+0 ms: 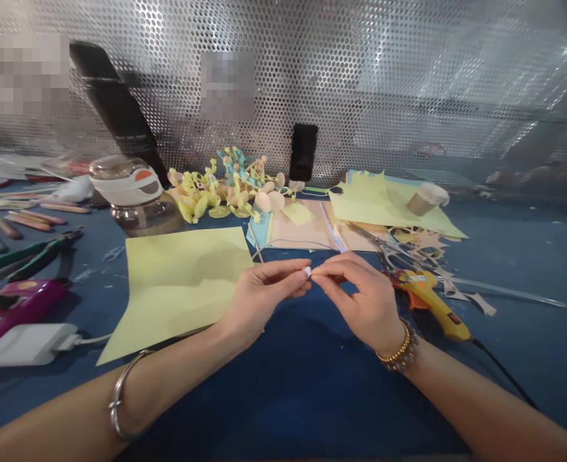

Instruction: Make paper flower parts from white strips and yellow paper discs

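My left hand [264, 292] is closed in a pinch on a small white piece [307, 271], too small to make out its kind. My right hand [360, 292] meets it from the other side, thumb and forefinger pressed together at the piece's right edge; what lies between those fingertips is hidden. Both hands are raised over the blue table. A sheet of yellow paper [182, 276] lies partly behind my left hand and forearm. Just right of my right hand rests a yellow hot glue gun [432, 298], with scissors [399, 253] behind it.
Yellow and peach paper flowers [230, 189] lie at the back beside a lidded jar [134, 192]. A phone [303, 153] leans on the perforated metal panel. Pliers [33, 256] and a purple power strip [28, 305] with a white charger [33, 343] are left; paper scraps [423, 242] lie right.
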The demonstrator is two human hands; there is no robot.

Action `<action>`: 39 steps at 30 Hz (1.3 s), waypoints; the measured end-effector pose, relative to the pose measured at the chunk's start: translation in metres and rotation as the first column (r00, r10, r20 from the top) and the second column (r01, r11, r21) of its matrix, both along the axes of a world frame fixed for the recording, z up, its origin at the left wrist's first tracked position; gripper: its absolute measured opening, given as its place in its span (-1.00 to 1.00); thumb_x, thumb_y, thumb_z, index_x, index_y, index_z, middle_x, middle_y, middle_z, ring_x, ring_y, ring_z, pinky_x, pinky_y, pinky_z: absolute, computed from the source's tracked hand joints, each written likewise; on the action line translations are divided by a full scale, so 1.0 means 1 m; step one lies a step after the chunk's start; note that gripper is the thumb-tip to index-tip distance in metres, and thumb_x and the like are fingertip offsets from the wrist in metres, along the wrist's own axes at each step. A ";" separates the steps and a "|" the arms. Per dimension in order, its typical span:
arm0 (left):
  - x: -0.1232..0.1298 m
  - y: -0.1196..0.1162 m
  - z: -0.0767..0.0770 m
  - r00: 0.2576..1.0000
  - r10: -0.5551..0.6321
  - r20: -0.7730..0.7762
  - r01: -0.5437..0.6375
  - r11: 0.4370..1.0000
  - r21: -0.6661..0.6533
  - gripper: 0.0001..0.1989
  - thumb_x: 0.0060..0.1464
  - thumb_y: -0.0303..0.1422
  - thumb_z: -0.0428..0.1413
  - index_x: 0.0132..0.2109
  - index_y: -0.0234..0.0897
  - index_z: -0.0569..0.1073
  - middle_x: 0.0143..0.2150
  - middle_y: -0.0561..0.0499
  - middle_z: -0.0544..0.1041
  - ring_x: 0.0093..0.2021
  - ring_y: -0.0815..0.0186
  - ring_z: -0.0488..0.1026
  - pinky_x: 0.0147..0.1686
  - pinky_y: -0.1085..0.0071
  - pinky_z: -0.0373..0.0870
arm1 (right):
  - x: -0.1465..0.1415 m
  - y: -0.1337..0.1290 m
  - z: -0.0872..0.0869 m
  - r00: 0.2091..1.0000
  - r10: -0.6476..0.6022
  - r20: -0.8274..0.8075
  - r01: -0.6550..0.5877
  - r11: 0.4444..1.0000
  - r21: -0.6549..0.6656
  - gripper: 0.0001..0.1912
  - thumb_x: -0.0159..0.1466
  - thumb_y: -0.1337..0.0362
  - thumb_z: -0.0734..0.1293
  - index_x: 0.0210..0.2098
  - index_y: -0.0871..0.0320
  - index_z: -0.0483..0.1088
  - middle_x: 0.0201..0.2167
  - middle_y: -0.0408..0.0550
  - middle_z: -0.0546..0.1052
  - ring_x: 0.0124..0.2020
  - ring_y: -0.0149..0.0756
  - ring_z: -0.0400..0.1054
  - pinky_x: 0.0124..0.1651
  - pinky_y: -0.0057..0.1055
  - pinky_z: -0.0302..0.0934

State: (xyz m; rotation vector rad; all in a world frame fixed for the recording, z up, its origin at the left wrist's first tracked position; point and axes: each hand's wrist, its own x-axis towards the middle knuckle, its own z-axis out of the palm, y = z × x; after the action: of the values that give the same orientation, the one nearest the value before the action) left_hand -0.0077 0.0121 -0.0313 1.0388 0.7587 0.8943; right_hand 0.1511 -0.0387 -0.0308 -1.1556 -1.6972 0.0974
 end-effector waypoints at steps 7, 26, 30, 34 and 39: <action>-0.003 0.002 0.000 1.000 -0.017 -0.026 0.019 0.998 0.058 -0.81 -0.09 -0.34 0.33 -0.29 -0.29 0.55 -0.47 0.07 0.59 -0.43 0.43 0.53 -0.36 0.55 0.46 | 0.002 0.002 0.000 1.000 -0.001 -0.029 -0.001 0.999 -0.053 -0.87 0.27 0.40 0.33 -0.25 0.08 0.49 -0.31 -0.10 0.53 -0.28 -0.36 0.43 -0.34 -0.45 0.35; -0.002 0.002 -0.001 0.996 -0.085 0.026 0.087 0.992 -0.088 -0.87 -0.06 -0.36 0.32 -0.34 -0.29 0.57 -0.44 0.07 0.61 -0.40 0.44 0.55 -0.34 0.58 0.44 | 0.003 0.002 0.000 0.999 0.022 0.047 -0.024 0.999 0.042 -0.91 0.26 0.41 0.34 -0.30 0.09 0.45 -0.38 -0.11 0.50 -0.34 -0.36 0.41 -0.29 -0.38 0.35; -0.002 0.002 0.000 0.997 -0.076 0.032 0.079 0.991 -0.106 -0.87 -0.07 -0.37 0.33 -0.34 -0.31 0.58 -0.45 0.06 0.61 -0.42 0.46 0.55 -0.35 0.60 0.45 | 0.003 0.002 0.000 0.995 0.018 0.097 -0.024 0.998 0.062 -0.90 0.27 0.41 0.32 -0.30 0.09 0.43 -0.38 -0.12 0.50 -0.32 -0.35 0.41 -0.25 -0.37 0.34; -0.002 0.001 0.001 0.996 -0.075 0.053 0.081 0.990 -0.119 -0.86 -0.09 -0.38 0.34 -0.35 -0.32 0.58 -0.45 0.06 0.61 -0.44 0.48 0.55 -0.37 0.62 0.45 | 0.004 0.001 0.000 0.993 0.017 0.117 -0.024 0.998 0.057 -0.92 0.27 0.43 0.32 -0.29 0.14 0.42 -0.37 -0.10 0.48 -0.33 -0.38 0.39 -0.25 -0.42 0.31; -0.002 0.000 0.001 0.996 -0.077 0.055 0.083 0.991 -0.107 -0.87 -0.08 -0.39 0.34 -0.34 -0.31 0.58 -0.44 0.07 0.62 -0.43 0.47 0.56 -0.38 0.63 0.46 | 0.004 0.000 -0.001 0.991 0.023 0.129 -0.027 0.999 0.025 -0.94 0.28 0.43 0.31 -0.29 0.18 0.41 -0.36 -0.09 0.46 -0.34 -0.41 0.36 -0.27 -0.45 0.29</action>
State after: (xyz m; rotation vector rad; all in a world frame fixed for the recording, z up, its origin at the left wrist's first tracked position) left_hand -0.0098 0.0118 -0.0306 0.9403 0.7113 0.7985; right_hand 0.1546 -0.0390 -0.0314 -1.1417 -1.8214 0.0155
